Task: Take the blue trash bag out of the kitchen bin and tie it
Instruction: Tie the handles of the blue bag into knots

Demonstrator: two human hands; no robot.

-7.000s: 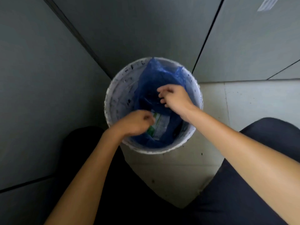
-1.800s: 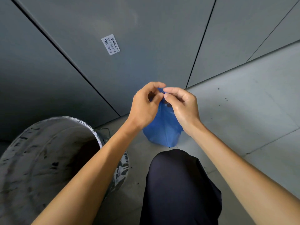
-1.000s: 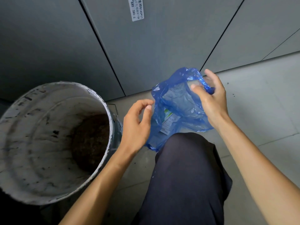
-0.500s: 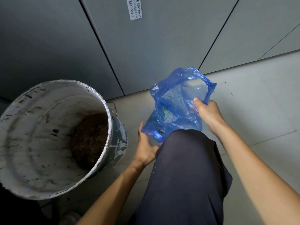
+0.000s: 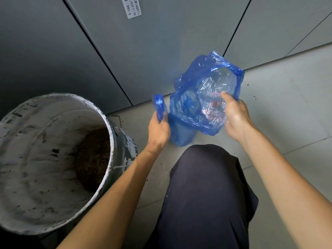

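Note:
The blue trash bag (image 5: 190, 105) is out of the bin and hangs in the air above the floor, just beyond my knee, its mouth spread wide. My left hand (image 5: 159, 129) grips a bunched corner of the bag's rim that sticks up above my fist. My right hand (image 5: 235, 115) holds the opposite side of the rim, thumb on the outside and fingers showing through the thin plastic inside. The white, paint-stained bin (image 5: 107, 123) stands at the lower left with brown dirt at its bottom.
Grey cabinet panels (image 5: 161, 51) with a white label (image 5: 132, 7) rise right behind the bag. Pale floor tiles (image 5: 287, 105) extend to the right. My knee in dark trousers (image 5: 206, 186) sits below the bag.
My left hand has come up from under the bag and now grips a corner of its rim. The right hand has shifted along the other side, pulling the mouth wider.

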